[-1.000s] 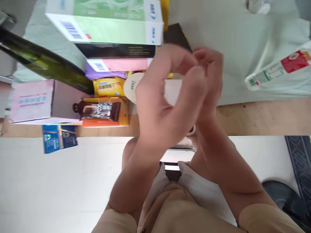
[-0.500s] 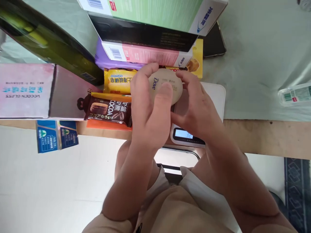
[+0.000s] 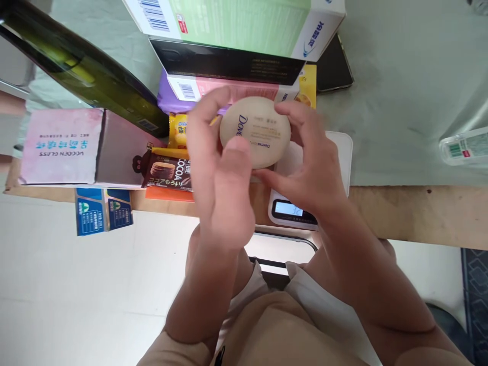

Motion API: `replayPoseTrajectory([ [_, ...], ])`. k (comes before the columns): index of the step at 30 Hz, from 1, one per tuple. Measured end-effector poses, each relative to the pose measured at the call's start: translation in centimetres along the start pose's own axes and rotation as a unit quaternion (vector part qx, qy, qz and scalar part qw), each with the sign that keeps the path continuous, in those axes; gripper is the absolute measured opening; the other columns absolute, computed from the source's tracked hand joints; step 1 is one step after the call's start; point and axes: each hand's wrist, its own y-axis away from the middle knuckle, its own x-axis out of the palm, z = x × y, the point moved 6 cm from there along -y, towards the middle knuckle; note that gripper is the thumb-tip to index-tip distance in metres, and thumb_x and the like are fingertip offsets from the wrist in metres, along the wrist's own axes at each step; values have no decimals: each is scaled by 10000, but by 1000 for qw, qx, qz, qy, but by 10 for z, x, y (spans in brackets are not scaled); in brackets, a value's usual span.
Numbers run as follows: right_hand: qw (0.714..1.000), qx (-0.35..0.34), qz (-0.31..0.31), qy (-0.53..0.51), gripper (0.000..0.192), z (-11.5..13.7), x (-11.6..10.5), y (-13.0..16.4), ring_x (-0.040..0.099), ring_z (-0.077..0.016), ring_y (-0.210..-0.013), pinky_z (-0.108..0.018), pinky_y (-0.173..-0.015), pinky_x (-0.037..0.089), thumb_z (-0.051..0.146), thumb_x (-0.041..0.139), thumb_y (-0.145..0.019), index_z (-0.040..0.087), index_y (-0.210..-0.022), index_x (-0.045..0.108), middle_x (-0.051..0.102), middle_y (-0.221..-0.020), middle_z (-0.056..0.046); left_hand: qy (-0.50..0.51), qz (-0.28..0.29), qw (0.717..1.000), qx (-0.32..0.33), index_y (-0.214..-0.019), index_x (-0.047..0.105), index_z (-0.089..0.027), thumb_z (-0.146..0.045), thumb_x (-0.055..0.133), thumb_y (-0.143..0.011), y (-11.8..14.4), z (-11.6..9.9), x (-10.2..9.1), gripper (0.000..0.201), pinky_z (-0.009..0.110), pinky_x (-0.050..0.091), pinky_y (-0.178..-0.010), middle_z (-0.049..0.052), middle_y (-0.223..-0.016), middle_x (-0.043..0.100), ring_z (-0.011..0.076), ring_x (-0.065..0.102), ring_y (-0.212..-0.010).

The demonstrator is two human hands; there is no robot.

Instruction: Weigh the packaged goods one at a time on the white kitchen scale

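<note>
Between my two hands is a pale, cream-coloured oval Dove item [image 3: 263,129], its printed face turned up. Whether it is a jar, a bottle or a soap, I cannot tell. My left hand [image 3: 217,173] is on its left side, thumb across the face and index finger lifted past the upper edge; the other fingers are partly hidden. On the right, my right hand [image 3: 312,162] grips it with the index finger at the top edge and the thumb at the lower edge. Below the right hand lies a white digital scale [image 3: 333,168] with a lit display.
Stacked boxes [image 3: 244,30] stand ahead. At left are a dark green bottle [image 3: 95,71], a pink box [image 3: 61,147], a yellow soap packet [image 3: 177,129] and a cocoa biscuit packet [image 3: 168,170]. A blue carton [image 3: 89,213] overhangs the wooden table edge [image 3: 412,208]. A clear pack [image 3: 465,147] lies right.
The Dove item now looks larger and shows more of its print. My left thumb has slid left and down across its face, and my left fingers have shifted left.
</note>
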Motion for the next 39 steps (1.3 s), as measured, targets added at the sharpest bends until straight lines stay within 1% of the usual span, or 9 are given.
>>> replayPoseTrajectory([
  [3,998,-43,-18,-44,706,7,-16,9,628,-248,-1542,-476,-1186,682,295,820,-856,340,-1464,463,628,-1626,-45,-41,-30,999,14,-1190,807,-402,-730,763,-939,-5,-10,5,415,540,501,-1338,-34,-1439,745,398,352,-1739],
  [9,997,11,-66,-26,773,-20,-62,33,659,-304,-1489,-525,-1080,709,500,864,-832,392,-1469,441,577,-1638,-69,-42,12,998,-50,-1459,677,-494,-875,615,-963,-13,15,41,630,555,536,-1317,-30,-1500,737,388,367,-1752],
  [15,997,35,-65,-32,880,-55,-80,48,677,-313,-1466,-561,-1084,697,582,892,-809,387,-1496,379,626,-1593,-97,-60,86,992,-69,-1367,732,-474,-880,700,-901,11,26,54,619,524,579,-1270,-9,-1488,739,393,479,-1676],
  [20,997,0,-59,-48,931,-68,-86,52,654,-314,-1507,-586,-1174,651,668,868,-828,409,-1565,361,617,-1620,-88,27,176,982,-64,-1182,834,-482,-798,752,-898,9,37,58,433,513,577,-1248,-63,-1517,715,369,637,-1504],
  [23,995,-23,-87,-48,870,-84,-93,56,579,-323,-1604,-646,-1288,560,874,655,-887,473,-1601,361,546,-1700,-50,5,105,994,-28,-1176,845,-438,-801,759,-902,0,39,44,464,548,529,-1248,-33,-1426,761,368,654,-1456],
  [26,982,4,-190,-17,710,-106,-111,63,649,-309,-1509,-629,-1211,600,902,300,-988,474,-1548,397,577,-1606,-58,-11,36,999,12,-1116,858,-379,-788,838,-834,-4,36,28,497,544,497,-1231,-32,-1275,802,354,673,-1393],
  [30,970,61,-232,-19,653,-128,-123,68,709,-292,-1410,-563,-1102,643,761,71,-1064,405,-1502,399,597,-1520,-115,-18,55,998,-16,-1126,826,-372,-805,804,-847,-5,49,28,515,547,515,-1178,-10,-1289,795,343,695,-1348],
  [34,964,5,-236,-122,531,-127,-119,64,734,-269,-1332,-515,-1048,630,749,294,-1067,404,-1410,508,645,-1429,-69,-62,84,994,32,-1227,783,-374,-850,696,-897,-5,63,33,585,528,526,-1179,29,-1349,775,340,694,-1375],
  [39,951,-23,-279,-134,627,-115,-105,61,740,-263,-1210,-474,-973,600,835,478,-987,351,-1376,567,679,-1336,-63,-69,124,987,80,-1322,752,-480,-841,649,-927,-7,78,33,545,560,560,-1140,-16,-1404,780,378,707,-1411],
])
